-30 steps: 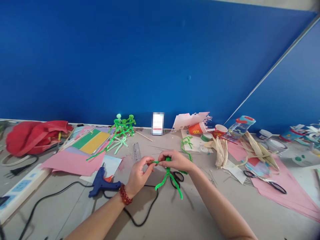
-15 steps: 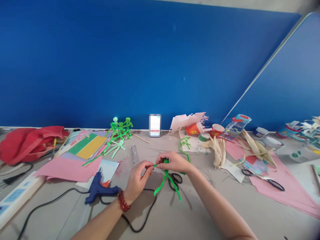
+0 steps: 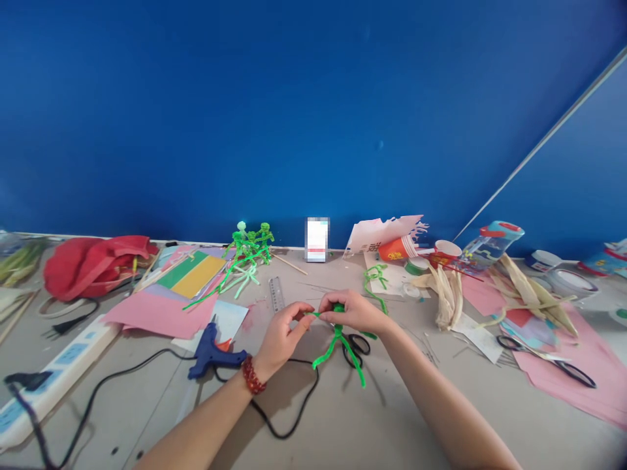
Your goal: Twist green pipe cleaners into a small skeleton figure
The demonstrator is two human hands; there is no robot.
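A green pipe-cleaner figure (image 3: 337, 334) hangs between my hands, its two legs spread downward over the table. My right hand (image 3: 353, 309) is closed around its upper part and hides some of it. The fingertips of my left hand (image 3: 288, 326) pinch the end of a green strand reaching left from the figure; a red beaded bracelet (image 3: 253, 375) circles that wrist. Black-handled scissors (image 3: 360, 344) lie just behind and below the figure. Several finished-looking green figures (image 3: 252, 243) stand at the back, and one more green piece (image 3: 376, 281) lies behind my right hand.
A blue glue gun (image 3: 215, 352) with a black cord lies left of my left hand, near a white power strip (image 3: 63, 372). Behind are a ruler (image 3: 275, 294), a phone-like screen (image 3: 317, 240) and paper cups (image 3: 398, 249). Dried husks (image 3: 447, 297) and other scissors (image 3: 573, 373) are at right.
The view has turned slightly left, so things appear farther right. Both hands keep their hold on the green figure, with little change in finger position.
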